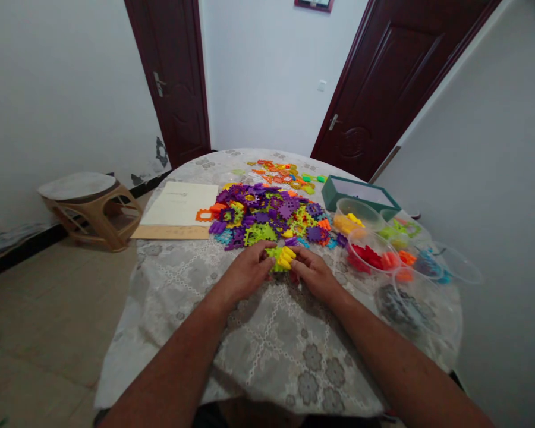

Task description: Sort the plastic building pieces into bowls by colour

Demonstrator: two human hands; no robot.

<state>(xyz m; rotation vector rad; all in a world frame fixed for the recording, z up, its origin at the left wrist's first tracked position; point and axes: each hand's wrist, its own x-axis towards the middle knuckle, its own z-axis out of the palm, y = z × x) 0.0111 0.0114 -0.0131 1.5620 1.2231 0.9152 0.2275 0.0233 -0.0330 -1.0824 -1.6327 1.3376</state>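
Observation:
My left hand [252,268] is closed on a lime-green toothed plastic piece [274,255] at the near edge of the pile. My right hand [311,268] grips a yellow ridged plastic piece [287,258] that sits against the green one; whether the two are joined I cannot tell. Just beyond my fingers lies a heap of purple, lime, orange and blue toothed plastic pieces [289,207]. Part of both held pieces is covered by my fingers.
Clear plastic tubs of sorted pieces stand at the right, one with red pieces [368,257], another with yellow ones [348,223]. Behind them is a green box [339,193]. A cream sheet [178,205] and brown strip [172,232] lie left. Orange pieces [279,174] are scattered farther back.

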